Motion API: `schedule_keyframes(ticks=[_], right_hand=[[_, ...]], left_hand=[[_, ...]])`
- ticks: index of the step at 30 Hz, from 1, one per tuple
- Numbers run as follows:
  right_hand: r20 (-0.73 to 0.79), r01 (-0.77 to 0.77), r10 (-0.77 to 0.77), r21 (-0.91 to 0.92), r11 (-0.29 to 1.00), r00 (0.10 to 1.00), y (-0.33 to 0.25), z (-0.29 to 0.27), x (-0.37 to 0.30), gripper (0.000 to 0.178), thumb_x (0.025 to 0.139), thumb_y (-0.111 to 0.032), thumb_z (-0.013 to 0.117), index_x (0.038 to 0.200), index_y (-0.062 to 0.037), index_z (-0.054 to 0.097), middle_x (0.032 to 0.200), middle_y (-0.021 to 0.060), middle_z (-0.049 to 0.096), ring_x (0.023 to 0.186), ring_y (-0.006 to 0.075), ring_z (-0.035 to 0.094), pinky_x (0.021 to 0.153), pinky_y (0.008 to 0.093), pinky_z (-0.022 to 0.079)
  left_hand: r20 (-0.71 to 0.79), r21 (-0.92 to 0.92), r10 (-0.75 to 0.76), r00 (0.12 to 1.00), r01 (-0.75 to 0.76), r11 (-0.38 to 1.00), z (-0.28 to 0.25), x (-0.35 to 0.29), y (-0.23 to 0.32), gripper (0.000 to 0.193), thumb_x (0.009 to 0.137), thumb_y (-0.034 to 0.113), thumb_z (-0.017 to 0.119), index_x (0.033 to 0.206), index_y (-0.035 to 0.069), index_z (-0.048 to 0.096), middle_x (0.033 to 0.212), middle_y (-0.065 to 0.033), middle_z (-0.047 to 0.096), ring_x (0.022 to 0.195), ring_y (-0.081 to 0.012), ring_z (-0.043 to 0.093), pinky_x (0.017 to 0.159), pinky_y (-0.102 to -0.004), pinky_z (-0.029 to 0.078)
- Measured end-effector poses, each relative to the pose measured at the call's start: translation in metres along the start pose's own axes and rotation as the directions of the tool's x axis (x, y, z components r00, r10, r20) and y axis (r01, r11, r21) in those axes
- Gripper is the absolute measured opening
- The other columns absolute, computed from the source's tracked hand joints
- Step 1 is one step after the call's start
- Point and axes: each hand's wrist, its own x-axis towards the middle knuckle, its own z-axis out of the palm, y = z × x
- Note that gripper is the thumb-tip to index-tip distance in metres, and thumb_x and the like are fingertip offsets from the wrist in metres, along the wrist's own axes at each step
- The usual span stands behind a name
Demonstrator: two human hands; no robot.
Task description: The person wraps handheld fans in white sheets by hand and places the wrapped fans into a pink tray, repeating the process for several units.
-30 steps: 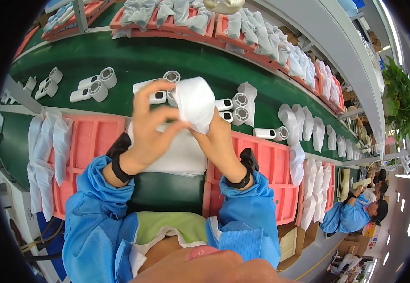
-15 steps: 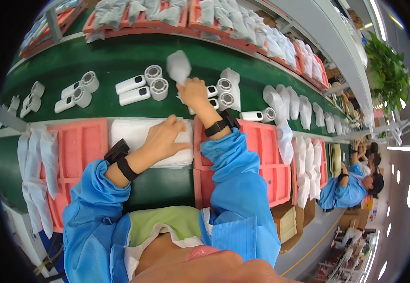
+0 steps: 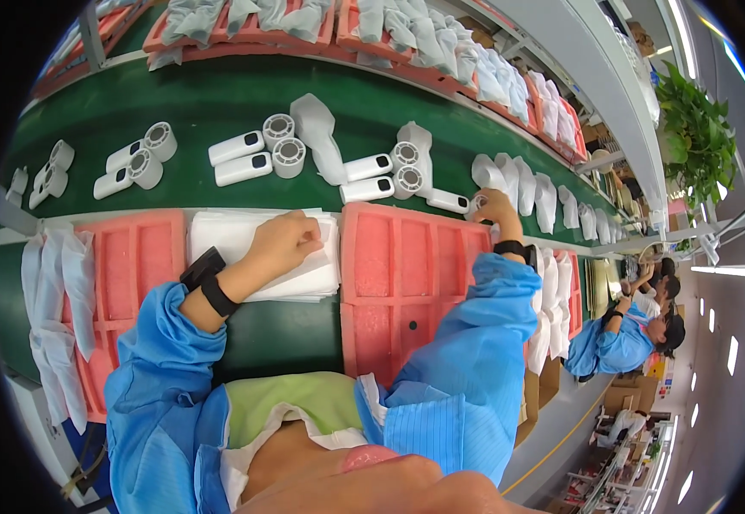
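My left hand [image 3: 285,244] rests on a stack of thin white sheets or flat sleeves [image 3: 227,233], its fingers curled together; whatever lies between the fingertips is hidden. At the right, my right hand [image 3: 498,210] closes around the round end of a white device with a dark-tipped handle [image 3: 449,201]. Left of it, a pair of similar white devices [image 3: 368,167] with ring-shaped heads lies on the green surface. Beside that pair lies a device in a translucent white sleeve [image 3: 319,137].
Pink divided trays [image 3: 406,265] flank the stack, the left one bearing sleeved items [image 3: 47,291]. More white devices [image 3: 239,158] line the green belt [image 3: 192,94]. Sleeved ones [image 3: 526,184] stretch off rightward. Filled pink trays [image 3: 252,41] stand on the rear shelf. A person [image 3: 612,338] works at far right.
My right hand has moved right, from the sleeved device to the single device. That sleeved piece now lies on the belt. My left hand's fingers have curled in over the stack.
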Motion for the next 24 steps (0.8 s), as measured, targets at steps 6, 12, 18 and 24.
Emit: schedule_keyframes(ticks=[6,12,18,24], right_hand=[[-0.329,0.134,0.008,0.407,0.903,0.944,-0.096,-0.078,-0.071,0.045,0.056,-0.024,0.08,0.091,0.0007,0.067,0.075,0.0104,0.065,0.071,0.0194,0.064,0.067,0.0315,0.05],[-0.552,0.603,-0.257,0.652,0.46,0.793,-0.195,-0.102,-0.138,0.046,0.063,-0.021,0.075,0.102,0.0003,0.063,0.093,0.0046,0.064,0.082,0.0126,0.059,0.075,0.0282,0.047],[-0.684,0.847,-0.5,0.403,0.347,0.531,-0.285,-0.059,-0.143,0.051,0.055,-0.01,0.078,0.103,-0.0006,0.064,0.091,0.0073,0.06,0.085,0.0192,0.06,0.076,0.0301,0.047],[-0.759,0.886,-0.492,0.241,0.397,0.427,-0.323,-0.017,-0.156,0.064,0.054,-0.004,0.081,0.116,-0.001,0.064,0.102,0.012,0.056,0.087,0.0245,0.058,0.075,0.0322,0.049]], left_hand=[[-0.03,-0.302,-0.063,0.998,0.051,0.952,-0.041,0.004,0.002,0.017,0.076,0.017,0.076,0.08,0.004,0.066,0.076,-0.005,0.064,0.06,-0.0143,0.055,0.057,-0.0266,0.044],[-0.099,-0.519,-0.073,0.992,0.011,0.855,-0.075,0.002,0.031,0.018,0.08,0.017,0.076,0.083,0.002,0.067,0.073,0.002,0.06,0.06,-0.006,0.048,0.054,-0.0226,0.04],[-0.21,-0.645,-0.139,0.968,-0.031,0.764,-0.089,-0.015,0.057,0.013,0.086,0.014,0.071,0.083,0.002,0.067,0.079,0.0014,0.063,0.068,-0.0052,0.051,0.06,-0.0211,0.041],[-0.297,-0.887,-0.196,0.935,-0.194,0.419,-0.091,-0.026,0.077,0.008,0.089,0.01,0.068,0.087,0.002,0.067,0.087,-0.0012,0.065,0.076,-0.0087,0.056,0.071,-0.0223,0.044]])
